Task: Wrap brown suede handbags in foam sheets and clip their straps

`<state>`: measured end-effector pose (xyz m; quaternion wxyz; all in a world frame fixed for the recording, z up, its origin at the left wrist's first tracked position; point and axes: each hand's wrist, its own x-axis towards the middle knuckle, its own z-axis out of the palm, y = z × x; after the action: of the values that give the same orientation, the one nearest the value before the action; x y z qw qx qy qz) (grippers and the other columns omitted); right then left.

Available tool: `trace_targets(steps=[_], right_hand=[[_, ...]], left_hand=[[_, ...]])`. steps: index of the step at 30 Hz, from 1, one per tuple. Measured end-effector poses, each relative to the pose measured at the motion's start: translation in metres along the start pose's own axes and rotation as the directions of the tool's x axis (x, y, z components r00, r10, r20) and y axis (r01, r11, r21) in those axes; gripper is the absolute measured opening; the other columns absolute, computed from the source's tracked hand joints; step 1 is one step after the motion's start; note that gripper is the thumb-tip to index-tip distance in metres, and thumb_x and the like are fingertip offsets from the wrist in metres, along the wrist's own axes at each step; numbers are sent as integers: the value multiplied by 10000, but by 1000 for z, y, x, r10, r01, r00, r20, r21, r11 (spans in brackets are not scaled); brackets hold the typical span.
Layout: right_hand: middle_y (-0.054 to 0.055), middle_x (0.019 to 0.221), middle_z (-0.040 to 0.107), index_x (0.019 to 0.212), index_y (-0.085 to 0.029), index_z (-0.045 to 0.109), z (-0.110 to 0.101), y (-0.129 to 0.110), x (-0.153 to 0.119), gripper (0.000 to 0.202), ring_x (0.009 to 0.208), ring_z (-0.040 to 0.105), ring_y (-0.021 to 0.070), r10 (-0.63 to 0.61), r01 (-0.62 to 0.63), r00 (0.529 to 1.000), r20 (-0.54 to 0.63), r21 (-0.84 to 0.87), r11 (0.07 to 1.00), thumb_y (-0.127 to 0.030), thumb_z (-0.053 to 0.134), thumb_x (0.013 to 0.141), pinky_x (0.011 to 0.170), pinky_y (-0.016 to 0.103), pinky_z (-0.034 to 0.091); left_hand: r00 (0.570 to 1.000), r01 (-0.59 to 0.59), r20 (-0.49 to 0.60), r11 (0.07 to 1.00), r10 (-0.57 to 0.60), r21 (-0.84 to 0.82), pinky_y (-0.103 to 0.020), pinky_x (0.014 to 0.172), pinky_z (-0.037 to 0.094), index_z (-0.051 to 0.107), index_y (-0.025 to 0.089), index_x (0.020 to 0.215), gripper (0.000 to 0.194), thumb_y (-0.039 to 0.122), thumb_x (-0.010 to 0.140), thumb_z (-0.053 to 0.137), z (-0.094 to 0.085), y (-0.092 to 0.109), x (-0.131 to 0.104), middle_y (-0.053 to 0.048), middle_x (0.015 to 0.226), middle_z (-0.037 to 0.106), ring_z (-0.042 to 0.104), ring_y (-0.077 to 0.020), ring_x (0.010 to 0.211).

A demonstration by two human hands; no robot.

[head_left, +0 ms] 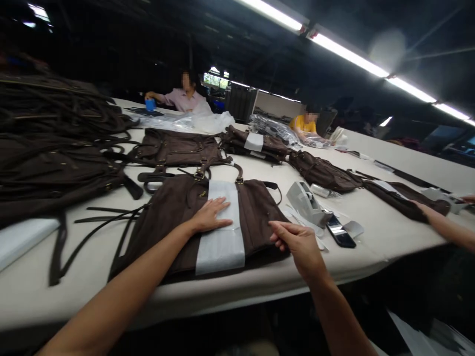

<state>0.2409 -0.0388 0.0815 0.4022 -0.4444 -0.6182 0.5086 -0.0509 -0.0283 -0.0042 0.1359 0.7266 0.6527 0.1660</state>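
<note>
Gently, the left hand, grip spread, should press the white wrap smooth on the brown bag near the front of the surface, while the right hand has its grip pressed together by the bag's side, holding what one cannot tell.

Dim interior: beneath a dark ceiling, bright tube lights slant overhead. A long cream-covered table stands below, with a low pale partition and small bright window beyond.
</note>
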Motion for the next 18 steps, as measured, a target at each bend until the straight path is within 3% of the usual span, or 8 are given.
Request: trace_targets(steps=[3, 7, 11, 14, 18], right_hand=[[58, 594, 670, 842, -100, 762, 68, -2, -2, 366, 458, 524, 92, 43, -50, 992, 117, 53, 997, -436, 739, 700, 429, 199, 434], [42, 535, 650, 729, -86, 738, 119, 14, 15, 245, 419, 532, 81, 82, -84, 992, 94, 23, 996, -326, 687, 728, 401, 171, 438], [47, 539, 658, 679, -95, 682, 141, 29, 30, 208, 414, 567, 92, 167, -165, 986, 28, -67, 984, -271, 621, 772, 422, 177, 479], [24, 515, 647, 839, -101, 647, 150, 39, 37, 118, 408, 586, 108, 230, -226, 973, 5, -151, 962, -179, 581, 780, 428, 186, 490], [-43, 440, 597, 984, -144, 561, 153, 50, 44, 277, 375, 588, 133, 245, -240, 969, -16, -272, 932, -93, 617, 718, 390, 185, 465]], left_hand=[[1000, 9, 2, 1000, -9, -10, -390, 1187, 83, 359, 203, 1456, 810, 677, 811, 485, 0, 0, -1, -109, 1576, 206, 155, -233, 1459], [1000, 4, -6, 1000, -4, -23, -390, 1183, 81, 368, 208, 1448, 670, 556, 882, 455, 0, -1, -1, -105, 1573, 225, 161, -214, 1458], [1000, 2, 2, 999, -1, -39, -410, 1178, 99, 390, 202, 1430, 538, 395, 928, 408, 0, -3, 1, -107, 1572, 229, 172, -216, 1455], [1000, -1, 7, 999, 1, -53, -418, 1176, 104, 389, 210, 1427, 510, 338, 933, 393, 1, -5, 3, -100, 1571, 237, 167, -212, 1455], [1000, -5, 7, 997, 6, -73, -418, 1178, 93, 392, 203, 1425, 510, 324, 930, 410, 2, -6, 3, -107, 1571, 235, 164, -215, 1456]])
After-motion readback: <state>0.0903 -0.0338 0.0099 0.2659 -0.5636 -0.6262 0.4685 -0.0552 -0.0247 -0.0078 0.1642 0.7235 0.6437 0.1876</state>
